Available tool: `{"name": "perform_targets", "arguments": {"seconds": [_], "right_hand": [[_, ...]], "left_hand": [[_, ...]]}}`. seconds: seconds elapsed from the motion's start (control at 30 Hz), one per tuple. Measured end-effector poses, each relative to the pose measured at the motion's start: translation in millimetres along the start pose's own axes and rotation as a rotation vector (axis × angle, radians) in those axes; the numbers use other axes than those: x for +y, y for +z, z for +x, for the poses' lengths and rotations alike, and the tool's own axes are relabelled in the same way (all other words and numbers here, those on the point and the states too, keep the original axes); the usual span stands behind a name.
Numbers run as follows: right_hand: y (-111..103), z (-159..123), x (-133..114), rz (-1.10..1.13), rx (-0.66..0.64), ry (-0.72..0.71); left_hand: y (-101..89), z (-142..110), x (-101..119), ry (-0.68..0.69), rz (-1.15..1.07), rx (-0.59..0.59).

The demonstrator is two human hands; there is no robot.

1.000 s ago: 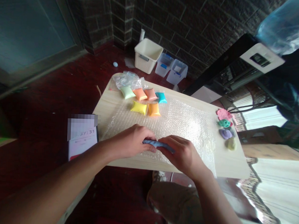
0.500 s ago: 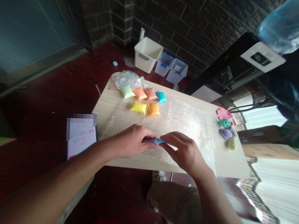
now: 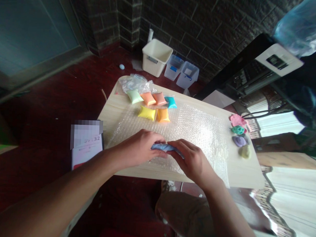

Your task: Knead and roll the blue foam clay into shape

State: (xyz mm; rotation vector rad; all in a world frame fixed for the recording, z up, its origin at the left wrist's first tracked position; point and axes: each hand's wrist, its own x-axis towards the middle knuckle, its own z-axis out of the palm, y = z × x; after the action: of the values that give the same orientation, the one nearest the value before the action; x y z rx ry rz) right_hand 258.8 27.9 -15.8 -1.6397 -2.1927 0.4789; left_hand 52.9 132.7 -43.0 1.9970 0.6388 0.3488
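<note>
A strip of blue modelling clay (image 3: pixel 162 147) stretches between my two hands above the bubble wrap (image 3: pixel 196 123). My left hand (image 3: pixel 144 145) is closed on its left end, with the thumb below and fingers above. On the other end, my right hand (image 3: pixel 193 159) pinches the clay, its fingers partly hiding it. Beyond my hands lie small plump packets, among them a yellow packet (image 3: pixel 147 113), an orange packet (image 3: pixel 163 115) and a bright blue packet (image 3: pixel 171 102).
Lumps of clay, including a pink lump (image 3: pixel 237 120) and a purple lump (image 3: pixel 239 141), sit along the table's right end. A phone (image 3: pixel 86 150) is at the left edge. Clear plastic bags (image 3: pixel 135 84) lie at the far left corner. Bins (image 3: pixel 156 58) stand on the floor behind.
The blue clay has turned between my fingers and shows more of its surface, looking thicker and twisted. Both hands stay in nearly the same place.
</note>
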Motion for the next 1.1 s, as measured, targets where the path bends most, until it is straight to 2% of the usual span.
{"name": "perform_targets", "arguments": {"seconds": [0.07,0.23,0.37,0.47,0.6,0.73,0.8,0.9,1.0,1.1], "right_hand": [[-4.2,0.7,-0.9,-0.006,-0.030,0.005],[-9.7,-0.1,-3.2,0.089,-0.134,0.068],[-7.3,-0.4,-3.8,0.181,-0.176,0.084],[-8.2,0.0,-2.6,0.195,-0.209,0.105],[-11.2,-0.1,2.4,0.269,-0.275,0.153],[-7.5,0.3,7.8,0.508,-0.351,0.201],[-3.4,1.1,9.5,0.645,-0.357,0.229],[1.9,1.8,10.8,0.748,-0.301,0.269],[4.2,1.2,11.4,0.725,-0.200,0.276],[4.5,0.7,11.3,0.699,-0.179,0.298]], "left_hand": [[-1.1,0.1,-0.7,-0.011,0.014,-0.008],[-1.4,-0.2,-1.1,0.101,0.066,0.023],[-0.4,-0.7,-0.1,0.046,0.016,0.060],[-2.0,-0.6,1.9,0.045,-0.014,0.022],[-3.9,-1.0,2.2,0.188,0.056,0.024],[-3.2,-1.7,-0.5,0.254,0.076,0.065],[-3.7,-1.9,-0.5,0.218,0.046,0.094],[-7.4,-2.7,2.3,0.079,-0.015,0.111],[-12.9,-4.9,5.0,-0.037,-0.036,0.037],[-15.7,-7.1,4.2,-0.066,-0.021,-0.026]]}}
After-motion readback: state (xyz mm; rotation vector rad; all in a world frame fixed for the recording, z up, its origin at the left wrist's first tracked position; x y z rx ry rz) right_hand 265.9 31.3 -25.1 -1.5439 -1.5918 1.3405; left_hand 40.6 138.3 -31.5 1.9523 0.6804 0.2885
